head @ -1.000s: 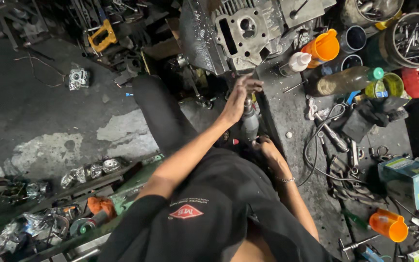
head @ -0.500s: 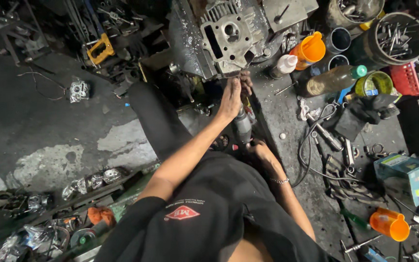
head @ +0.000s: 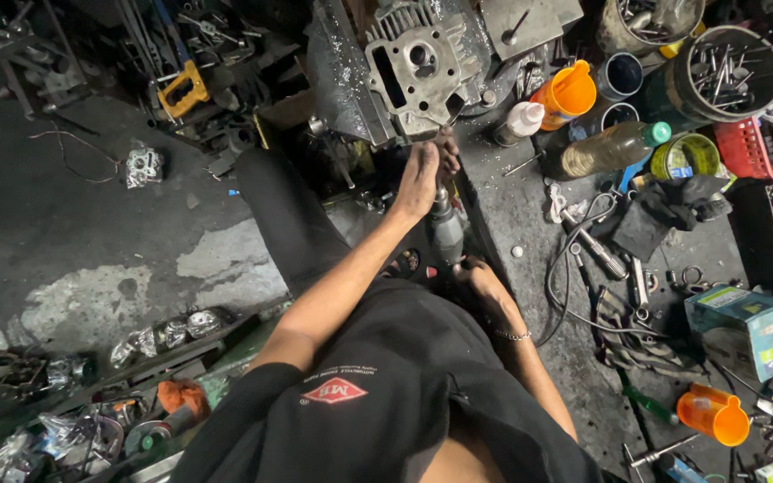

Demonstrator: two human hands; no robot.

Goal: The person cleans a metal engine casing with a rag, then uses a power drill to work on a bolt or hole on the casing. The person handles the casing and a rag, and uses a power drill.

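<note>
A grey metal cylinder head stands on the dirty workbench at the top middle. Below it a grey cylindrical power tool points up at the head's lower edge. My left hand is stretched forward and wraps the tool's front end, fingers touching the bottom of the head. My right hand, with a thin bracelet at the wrist, grips the tool's rear end close to my body. The tool's tip is hidden under my left hand.
On the bench right of the head are an orange funnel, a white squeeze bottle, a lying glass bottle, tins of bolts, a red basket, cables and loose tools. A dark tyre and scrap parts lie on the floor at left.
The view has drifted a little. Both hands keep their hold on the tool, and my left hand sits slightly nearer the cylinder head's lower edge.
</note>
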